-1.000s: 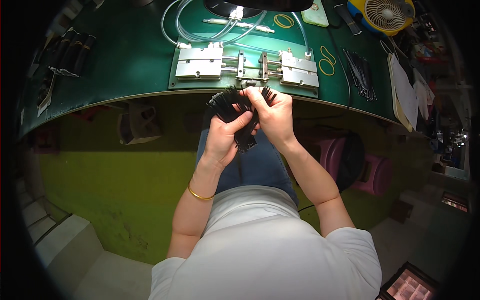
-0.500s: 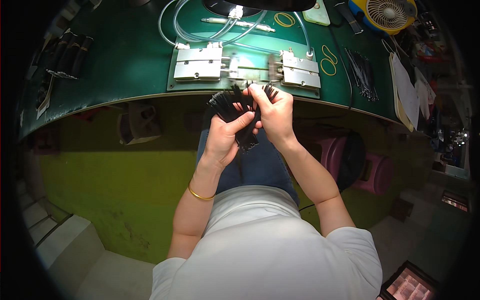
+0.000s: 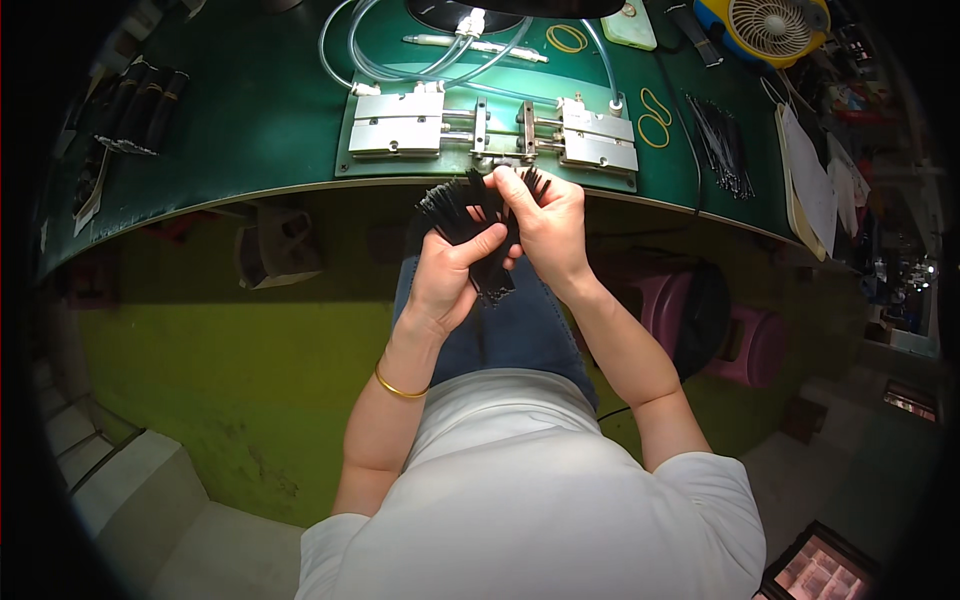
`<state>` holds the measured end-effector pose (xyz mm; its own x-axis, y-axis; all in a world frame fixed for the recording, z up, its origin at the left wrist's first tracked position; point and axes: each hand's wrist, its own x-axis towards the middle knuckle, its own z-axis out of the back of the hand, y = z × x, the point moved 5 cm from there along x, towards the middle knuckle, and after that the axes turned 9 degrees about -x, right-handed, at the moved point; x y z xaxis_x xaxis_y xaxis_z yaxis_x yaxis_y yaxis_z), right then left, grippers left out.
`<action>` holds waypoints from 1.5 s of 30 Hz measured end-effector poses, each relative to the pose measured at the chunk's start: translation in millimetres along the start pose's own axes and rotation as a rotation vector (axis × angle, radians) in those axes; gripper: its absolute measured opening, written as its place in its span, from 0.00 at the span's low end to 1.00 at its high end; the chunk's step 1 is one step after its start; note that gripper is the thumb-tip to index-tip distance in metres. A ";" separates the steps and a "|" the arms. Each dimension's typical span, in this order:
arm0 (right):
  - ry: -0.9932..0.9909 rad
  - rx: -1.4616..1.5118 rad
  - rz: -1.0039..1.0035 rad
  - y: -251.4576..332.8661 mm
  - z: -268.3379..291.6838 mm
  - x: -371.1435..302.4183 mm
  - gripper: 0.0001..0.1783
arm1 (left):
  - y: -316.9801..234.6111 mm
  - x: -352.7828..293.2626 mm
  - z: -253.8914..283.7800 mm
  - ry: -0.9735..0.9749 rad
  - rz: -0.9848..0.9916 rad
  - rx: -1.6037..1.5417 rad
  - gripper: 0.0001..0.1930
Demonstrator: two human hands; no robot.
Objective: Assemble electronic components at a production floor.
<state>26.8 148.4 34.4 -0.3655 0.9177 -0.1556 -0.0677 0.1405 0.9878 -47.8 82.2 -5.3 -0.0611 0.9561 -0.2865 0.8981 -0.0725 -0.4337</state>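
A fanned bundle of thin black wires (image 3: pixel 455 208) is gripped in my left hand (image 3: pixel 443 278), its thumb pressed across them. My right hand (image 3: pixel 556 228) is closed against the same bundle, with thumb and forefinger pinched at its upper end; a few black ends stick out beside the forefinger. That pinch sits at the front edge of a pneumatic fixture, just below its two metal jaws (image 3: pixel 504 130). Left of the jaws is one silver cylinder block (image 3: pixel 397 125), and right of them another silver block (image 3: pixel 598 138). What exactly lies between the pinching fingertips is hidden.
The fixture stands on a green bench (image 3: pixel 270 110) with clear air hoses (image 3: pixel 360 60) and a pen (image 3: pixel 475 48) behind it. Rubber bands (image 3: pixel 655 118), loose black wires (image 3: pixel 722 150) and a yellow-blue fan (image 3: pixel 772 28) lie right. Bundled black wires (image 3: pixel 140 105) are at left.
The fixture's jaws, blurred and farther apart before, now stand sharp and closer together. Both hands keep nearly the same place and grip on the wires.
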 end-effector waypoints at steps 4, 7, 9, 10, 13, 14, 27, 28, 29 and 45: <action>-0.031 0.008 0.006 -1.9 0.6 1.5 0.14 | -0.1 0.3 0.0 -0.022 -0.014 0.010 0.05; -0.044 0.002 -0.014 -2.7 2.2 2.8 0.14 | -0.6 1.9 -0.2 -0.037 -0.016 0.012 0.05; -0.039 0.002 -0.028 -2.8 2.6 3.6 0.13 | -0.7 3.3 -0.4 -0.037 -0.010 0.008 0.05; -0.034 0.002 -0.034 -3.1 2.3 4.1 0.13 | -0.6 3.9 0.2 -0.038 -0.010 0.008 0.05; -0.045 0.019 -0.058 -4.9 1.1 4.7 0.13 | 0.2 5.7 0.4 -0.005 -0.009 0.005 0.05; -0.050 0.027 -0.068 -5.5 1.1 4.9 0.13 | 0.2 6.1 0.3 -0.006 -0.009 0.005 0.05; 0.007 -0.016 0.045 2.4 -0.7 0.7 0.11 | -1.6 1.9 -2.8 0.013 -0.007 0.016 0.03; 0.004 -0.023 0.033 3.7 -0.5 -0.3 0.11 | -2.1 1.6 -3.5 0.014 -0.008 0.012 0.03; 0.001 -0.030 0.022 4.8 -0.2 -1.2 0.11 | -2.4 1.4 -3.8 0.014 -0.008 0.008 0.03; -0.052 0.052 -0.013 -4.9 3.6 4.7 0.13 | -0.8 7.5 0.3 -0.009 -0.015 0.018 0.05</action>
<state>28.7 153.3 28.9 -0.3161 0.9336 -0.1688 -0.0237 0.1701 0.9851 -49.0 89.3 -7.3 -0.0787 0.9546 -0.2872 0.8890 -0.0631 -0.4536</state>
